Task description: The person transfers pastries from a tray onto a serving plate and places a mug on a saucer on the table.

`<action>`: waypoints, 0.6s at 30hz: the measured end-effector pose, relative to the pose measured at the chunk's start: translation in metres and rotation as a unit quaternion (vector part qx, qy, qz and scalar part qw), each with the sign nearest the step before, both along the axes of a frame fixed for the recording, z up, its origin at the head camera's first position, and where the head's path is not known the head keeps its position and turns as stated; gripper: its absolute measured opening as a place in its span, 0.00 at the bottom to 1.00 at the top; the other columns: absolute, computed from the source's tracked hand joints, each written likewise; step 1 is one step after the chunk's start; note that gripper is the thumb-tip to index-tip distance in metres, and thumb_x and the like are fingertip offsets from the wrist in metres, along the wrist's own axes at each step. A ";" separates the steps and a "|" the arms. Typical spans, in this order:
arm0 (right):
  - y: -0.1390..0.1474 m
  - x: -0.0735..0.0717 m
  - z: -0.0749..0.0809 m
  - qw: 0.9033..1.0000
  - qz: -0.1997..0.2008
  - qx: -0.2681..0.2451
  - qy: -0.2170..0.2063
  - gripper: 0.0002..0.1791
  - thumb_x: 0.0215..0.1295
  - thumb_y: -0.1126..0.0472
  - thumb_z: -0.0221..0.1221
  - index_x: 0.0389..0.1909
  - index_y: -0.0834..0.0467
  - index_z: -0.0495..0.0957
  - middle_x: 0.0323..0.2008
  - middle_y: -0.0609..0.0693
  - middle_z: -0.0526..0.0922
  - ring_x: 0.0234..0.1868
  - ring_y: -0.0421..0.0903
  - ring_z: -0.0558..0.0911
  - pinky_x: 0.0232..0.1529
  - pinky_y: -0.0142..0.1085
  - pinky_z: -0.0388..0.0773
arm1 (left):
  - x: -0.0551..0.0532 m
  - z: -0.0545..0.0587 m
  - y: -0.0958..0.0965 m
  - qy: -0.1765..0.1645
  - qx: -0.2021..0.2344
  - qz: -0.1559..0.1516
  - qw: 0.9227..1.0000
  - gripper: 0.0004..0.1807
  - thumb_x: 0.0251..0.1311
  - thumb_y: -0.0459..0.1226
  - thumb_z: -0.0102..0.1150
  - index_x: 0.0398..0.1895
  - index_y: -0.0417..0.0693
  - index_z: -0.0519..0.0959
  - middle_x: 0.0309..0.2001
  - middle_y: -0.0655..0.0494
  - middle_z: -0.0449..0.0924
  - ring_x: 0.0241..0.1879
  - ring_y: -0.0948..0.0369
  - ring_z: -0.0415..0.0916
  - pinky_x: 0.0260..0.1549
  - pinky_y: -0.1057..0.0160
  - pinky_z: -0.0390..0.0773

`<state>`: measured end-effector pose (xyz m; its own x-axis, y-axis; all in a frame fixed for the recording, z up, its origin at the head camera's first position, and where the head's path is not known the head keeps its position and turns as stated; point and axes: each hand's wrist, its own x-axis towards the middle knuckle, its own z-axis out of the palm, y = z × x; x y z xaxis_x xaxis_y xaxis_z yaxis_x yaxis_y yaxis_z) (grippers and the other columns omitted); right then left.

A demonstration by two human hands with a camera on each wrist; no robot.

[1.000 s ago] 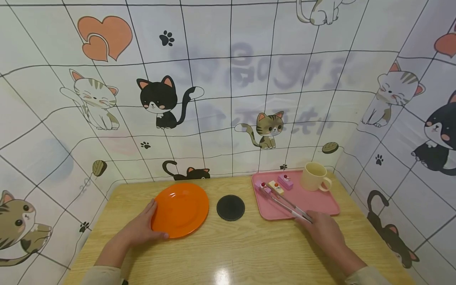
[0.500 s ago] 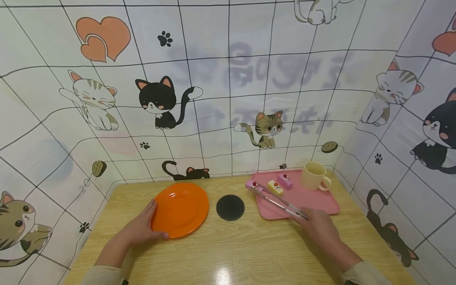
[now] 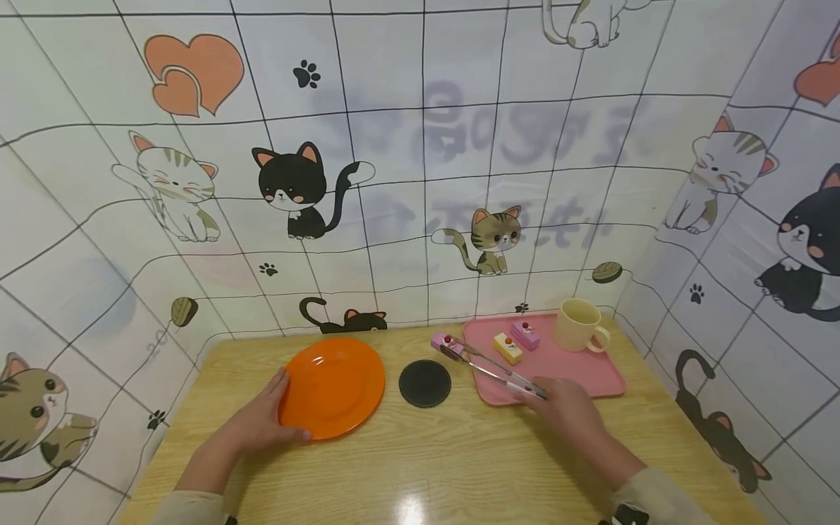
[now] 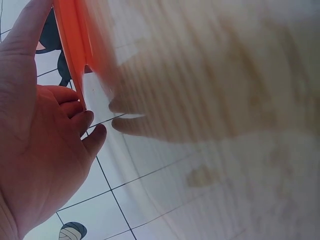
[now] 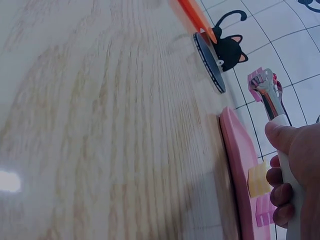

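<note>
My left hand [image 3: 261, 417] holds the left rim of an orange plate [image 3: 337, 386], thumb at the front edge and fingers along the side. The left wrist view shows its thumb beside the plate's rim and the lower fingers bent toward it. My right hand [image 3: 572, 413] grips metal tongs [image 3: 518, 387] by their pale handle. At the tips of the tongs hangs a pink toy cake slice [image 3: 438, 340] with a red berry on top, just left of the tray and behind the coaster. The right wrist view shows this pink slice [image 5: 254, 86] raised above the table.
A pink tray [image 3: 577, 375] at the back right bears a yellow cake slice [image 3: 507, 348], another pink slice [image 3: 525, 335] and a cream mug [image 3: 577, 327]. Between plate and tray lies a black round coaster [image 3: 425, 383]. A cat-patterned wall [image 3: 407, 262] rises behind the table.
The tongs and the pink cake slice have moved left with my right hand, from over the tray to beyond its left edge. My left hand and the plate have stayed still.
</note>
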<state>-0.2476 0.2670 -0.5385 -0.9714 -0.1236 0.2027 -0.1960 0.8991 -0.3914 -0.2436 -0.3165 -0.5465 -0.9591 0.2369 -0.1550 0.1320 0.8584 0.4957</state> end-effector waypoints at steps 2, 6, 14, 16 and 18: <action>-0.005 -0.002 0.001 1.000 0.004 0.006 -0.001 0.25 0.72 0.42 0.73 0.22 0.47 0.72 0.20 0.41 0.69 0.25 0.45 0.69 0.30 0.42 0.69 | 0.000 -0.001 0.000 0.000 -0.001 0.000 1.000 0.79 0.51 0.66 0.83 0.89 0.30 0.46 0.89 0.29 0.38 0.84 0.28 0.48 0.77 0.26 0.59; -0.014 -0.006 0.003 1.000 0.012 0.016 -0.008 0.23 0.74 0.42 0.72 0.24 0.46 0.74 0.21 0.41 0.72 0.26 0.45 0.70 0.30 0.41 0.70 | 0.000 -0.001 0.000 -0.002 -0.001 0.002 1.000 0.79 0.50 0.67 0.83 0.89 0.30 0.46 0.89 0.30 0.38 0.84 0.28 0.47 0.77 0.26 0.59; -0.032 -0.017 0.007 0.999 0.048 0.001 0.006 0.21 0.73 0.44 0.73 0.24 0.45 0.76 0.21 0.39 0.72 0.25 0.42 0.70 0.30 0.40 0.71 | 0.000 0.000 0.000 -0.006 0.007 0.003 1.000 0.79 0.51 0.67 0.83 0.89 0.30 0.45 0.89 0.30 0.37 0.85 0.28 0.46 0.78 0.26 0.57; -0.036 -0.020 0.006 0.998 0.058 -0.001 0.012 0.20 0.72 0.44 0.73 0.24 0.45 0.77 0.20 0.39 0.72 0.25 0.42 0.70 0.30 0.40 0.71 | 0.000 0.001 0.000 -0.006 0.008 0.003 1.000 0.80 0.51 0.67 0.83 0.89 0.30 0.45 0.89 0.30 0.37 0.85 0.28 0.45 0.78 0.26 0.57; -0.040 -0.023 0.006 0.998 0.064 -0.001 0.014 0.21 0.72 0.44 0.74 0.24 0.46 0.76 0.20 0.39 0.71 0.25 0.42 0.70 0.29 0.39 0.70 | 0.000 0.001 0.001 -0.009 0.011 0.005 1.000 0.80 0.51 0.67 0.83 0.89 0.30 0.44 0.89 0.30 0.37 0.85 0.29 0.45 0.79 0.27 0.56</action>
